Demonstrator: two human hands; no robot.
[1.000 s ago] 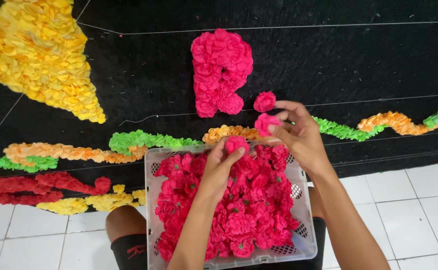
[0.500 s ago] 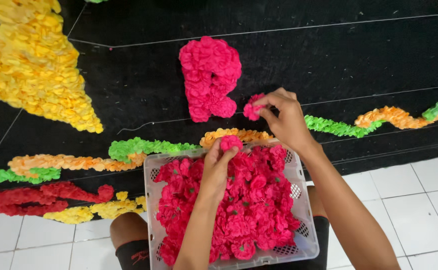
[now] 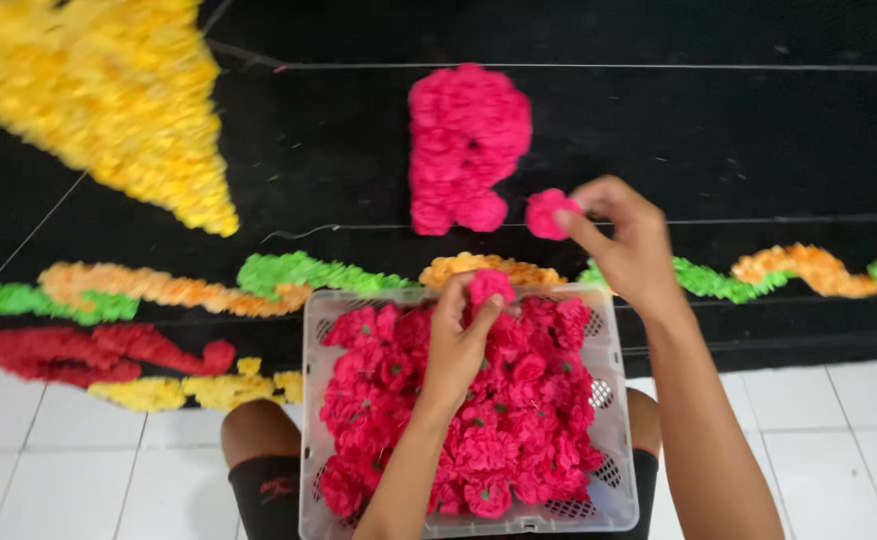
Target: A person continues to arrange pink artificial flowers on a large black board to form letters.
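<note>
A clear plastic basket (image 3: 308, 400) full of pink paper flowers rests on my lap. My left hand (image 3: 459, 340) holds one pink flower (image 3: 490, 285) just above the basket's far rim. My right hand (image 3: 624, 240) pinches another pink paper flower (image 3: 545, 213) against the black board (image 3: 719, 140), right of the foot of a pink flower shape (image 3: 464, 145) stuck on the board.
A big yellow flower triangle (image 3: 99, 95) fills the board's upper left. Wavy bands of green (image 3: 304, 272), orange (image 3: 149, 287), red (image 3: 89, 350) and yellow flowers run along the board's lower edge. White string lines cross the board. White floor tiles (image 3: 819, 420) lie beside my knees.
My right hand has carried its pink flower up from near the basket to the board beside the pink shape. My left hand keeps hold of its flower over the basket.
</note>
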